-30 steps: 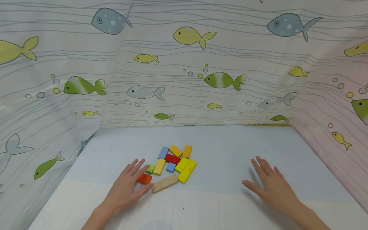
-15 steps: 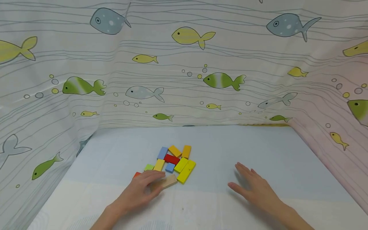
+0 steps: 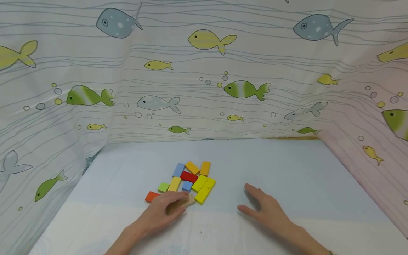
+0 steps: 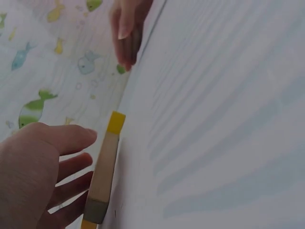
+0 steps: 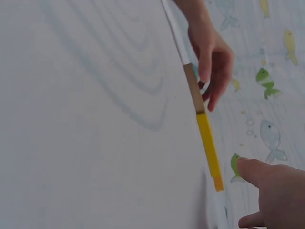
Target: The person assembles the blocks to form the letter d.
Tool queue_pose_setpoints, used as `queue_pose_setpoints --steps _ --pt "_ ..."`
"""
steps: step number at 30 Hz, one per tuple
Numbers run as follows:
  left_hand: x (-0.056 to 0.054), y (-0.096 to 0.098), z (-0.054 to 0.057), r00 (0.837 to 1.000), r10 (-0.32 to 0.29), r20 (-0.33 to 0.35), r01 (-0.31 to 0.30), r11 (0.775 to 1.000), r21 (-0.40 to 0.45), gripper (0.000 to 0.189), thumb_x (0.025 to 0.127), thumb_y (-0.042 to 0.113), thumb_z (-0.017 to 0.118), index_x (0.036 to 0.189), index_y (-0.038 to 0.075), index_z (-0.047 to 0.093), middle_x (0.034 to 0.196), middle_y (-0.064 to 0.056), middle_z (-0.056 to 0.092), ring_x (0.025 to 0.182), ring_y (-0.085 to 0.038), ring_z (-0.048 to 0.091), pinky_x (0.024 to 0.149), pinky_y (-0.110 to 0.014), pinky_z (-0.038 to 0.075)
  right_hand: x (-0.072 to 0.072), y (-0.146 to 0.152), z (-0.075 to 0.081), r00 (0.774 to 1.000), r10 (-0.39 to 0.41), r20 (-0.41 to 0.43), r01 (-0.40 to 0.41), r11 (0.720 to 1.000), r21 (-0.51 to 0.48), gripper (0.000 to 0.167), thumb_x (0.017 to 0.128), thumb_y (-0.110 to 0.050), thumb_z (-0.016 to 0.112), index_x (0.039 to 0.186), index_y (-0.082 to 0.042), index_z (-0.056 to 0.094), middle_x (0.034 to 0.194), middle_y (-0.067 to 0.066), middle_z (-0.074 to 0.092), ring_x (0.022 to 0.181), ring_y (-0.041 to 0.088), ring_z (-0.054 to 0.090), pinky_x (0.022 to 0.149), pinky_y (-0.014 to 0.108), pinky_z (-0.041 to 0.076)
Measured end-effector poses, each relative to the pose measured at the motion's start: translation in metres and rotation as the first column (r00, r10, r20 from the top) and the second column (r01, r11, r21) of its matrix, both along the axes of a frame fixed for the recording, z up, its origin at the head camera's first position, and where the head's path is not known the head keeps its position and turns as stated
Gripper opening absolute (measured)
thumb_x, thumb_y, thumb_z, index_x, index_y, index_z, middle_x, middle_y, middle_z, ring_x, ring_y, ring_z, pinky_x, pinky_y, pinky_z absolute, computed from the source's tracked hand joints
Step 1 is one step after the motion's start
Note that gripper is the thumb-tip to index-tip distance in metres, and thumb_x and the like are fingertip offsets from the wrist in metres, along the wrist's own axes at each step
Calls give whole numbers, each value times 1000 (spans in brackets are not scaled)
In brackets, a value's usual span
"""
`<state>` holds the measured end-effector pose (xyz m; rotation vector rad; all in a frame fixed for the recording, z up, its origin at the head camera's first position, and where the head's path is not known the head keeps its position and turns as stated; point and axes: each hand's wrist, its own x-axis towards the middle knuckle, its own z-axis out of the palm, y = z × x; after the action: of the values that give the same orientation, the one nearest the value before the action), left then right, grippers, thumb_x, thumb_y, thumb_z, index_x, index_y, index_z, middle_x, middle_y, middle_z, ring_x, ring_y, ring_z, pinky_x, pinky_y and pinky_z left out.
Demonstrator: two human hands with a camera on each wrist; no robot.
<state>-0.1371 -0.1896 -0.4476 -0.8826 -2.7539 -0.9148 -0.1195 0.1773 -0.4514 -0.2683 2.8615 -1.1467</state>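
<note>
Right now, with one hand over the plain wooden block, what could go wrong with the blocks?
The wooden block might shove the long yellow block close to its end. The left hand could nudge the orange-red block lying right by it. The right hand is apart from the blocks, so it may not steady anything in time.
</note>
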Motion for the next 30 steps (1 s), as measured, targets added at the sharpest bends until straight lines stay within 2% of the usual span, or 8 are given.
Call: queue_pose_setpoints --steps 8,13,18,21,30 --pt "1 0 2 996 5 90 -7 1000 14 44 88 23 77 130 27 66 130 20 63 118 -8 60 95 -30 55 -5 -25 -9 999 19 -29 -19 1000 -7 81 83 -60 72 146 -13 51 151 6 50 141 39 42 116 55 33" --pt "1 -3 3 988 -31 150 25 999 38 47 89 28 77 134 25 64 132 15 63 108 -9 61 88 -25 56 -8 -42 -14 997 38 -61 -36 999 19 79 83 -57 73 145 -12 52 150 7 50 142 32 43 116 53 34" --pt "0 -7 5 967 -66 245 52 997 64 51 88 34 77 136 26 61 135 10 62 96 -5 59 83 -23 56 -12 -57 -16 992 71 -100 -66 997 49 78 84 -55 73 145 -10 52 150 8 50 142 31 43 115 54 36" --pt "0 -9 6 952 -82 295 62 995 77 53 87 36 78 136 26 61 136 9 61 91 -4 60 81 -22 55 -14 -65 -15 992 78 -96 -73 996 50 78 84 -53 74 146 -11 51 151 8 50 142 31 42 114 55 36" --pt "-2 -11 8 905 -134 404 97 989 110 65 81 39 83 139 27 58 144 5 56 88 -6 64 84 -22 55 -22 -85 -17 993 84 -85 -77 994 72 81 85 -52 73 149 -10 46 153 9 47 144 33 40 113 57 37"
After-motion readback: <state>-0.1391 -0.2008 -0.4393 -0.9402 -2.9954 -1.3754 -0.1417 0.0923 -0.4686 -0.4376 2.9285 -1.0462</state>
